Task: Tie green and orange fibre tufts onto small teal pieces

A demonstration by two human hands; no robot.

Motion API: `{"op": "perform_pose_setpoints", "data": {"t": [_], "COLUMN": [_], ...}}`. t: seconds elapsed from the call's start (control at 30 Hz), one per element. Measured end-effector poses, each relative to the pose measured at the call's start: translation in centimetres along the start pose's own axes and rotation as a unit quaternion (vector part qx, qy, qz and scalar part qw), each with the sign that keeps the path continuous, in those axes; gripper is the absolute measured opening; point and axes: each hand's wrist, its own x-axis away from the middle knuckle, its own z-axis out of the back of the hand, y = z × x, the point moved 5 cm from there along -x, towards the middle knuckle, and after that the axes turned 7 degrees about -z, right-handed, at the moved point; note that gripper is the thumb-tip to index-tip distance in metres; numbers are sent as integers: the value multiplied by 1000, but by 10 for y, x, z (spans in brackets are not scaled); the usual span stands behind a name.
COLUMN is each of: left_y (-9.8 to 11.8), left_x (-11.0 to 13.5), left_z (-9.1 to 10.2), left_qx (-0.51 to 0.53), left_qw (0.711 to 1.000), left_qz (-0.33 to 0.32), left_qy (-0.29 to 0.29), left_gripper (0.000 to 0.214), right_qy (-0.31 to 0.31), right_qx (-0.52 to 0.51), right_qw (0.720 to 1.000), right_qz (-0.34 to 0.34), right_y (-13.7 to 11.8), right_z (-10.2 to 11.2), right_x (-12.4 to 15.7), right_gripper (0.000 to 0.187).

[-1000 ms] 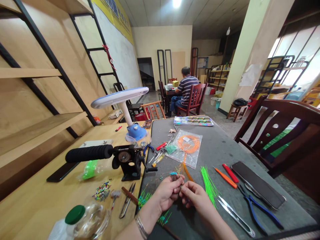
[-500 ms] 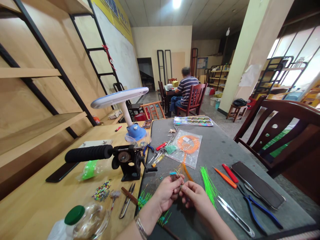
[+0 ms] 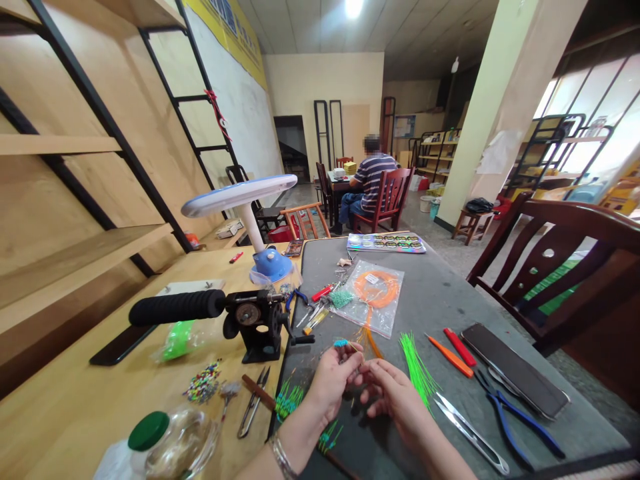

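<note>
My left hand [image 3: 336,379] is closed in a pinch on a thin strand with a cluster of small blue bead-like pieces [image 3: 341,343] sticking out above the fingers. Close against its fingertips is my right hand [image 3: 387,390], its fingers loosened and apart; any fine line between the two hands is too thin to make out. Under my left forearm lies a brown stick [image 3: 260,392] with green strands and blue pieces [image 3: 289,400] on it. A fan of bright green strands [image 3: 416,367] rests right of my right hand. Beyond the hands, orange line [image 3: 377,288] lies coiled in a clear bag.
On the right are silver snips [image 3: 470,430], blue-handled pliers [image 3: 515,427], an orange tool [image 3: 450,355] and a phone [image 3: 515,367]. To the left stand a black crank device [image 3: 257,327], a lamp [image 3: 270,265], loose coloured beads [image 3: 203,382], dark snips [image 3: 255,400] and a green-lidded jar [image 3: 150,430].
My right hand's fingers have loosened from a pinch and spread. The blue pieces at my left hand have shifted slightly left and up.
</note>
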Motion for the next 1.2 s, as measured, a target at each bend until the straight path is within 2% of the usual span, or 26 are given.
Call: {"op": "perform_pose_setpoints", "data": {"t": [0.17,0.3,0.6,0.9,1.1,1.2], "left_y": [1,3,4,5,8,11], "left_x": [-4,-5,-5,-5,-7,-8], "left_z": [4,6,5,4,6,7], "left_qx": [-15,-46,-49,-55,-57,-59], "left_qw": [999,996,995,994,993,992], "left_qz": [-38,-70,-85,-93,-101,-102], "left_qy": [10,16,14,21,23,32], "left_gripper": [42,36,37,36,34,33], "right_qy": [8,34,64,86,75,79], "right_qx": [68,119,153,187,193,219], "right_qw": [998,992,985,975,976,970], "right_qz": [-7,16,39,85,71,68], "right_y": [0,2,-6,-13,-12,-12], "right_z": [1,4,9,7,14,14], "right_x": [0,-6,-6,-10,-9,-10], "right_gripper": [45,46,47,36,43,35]}}
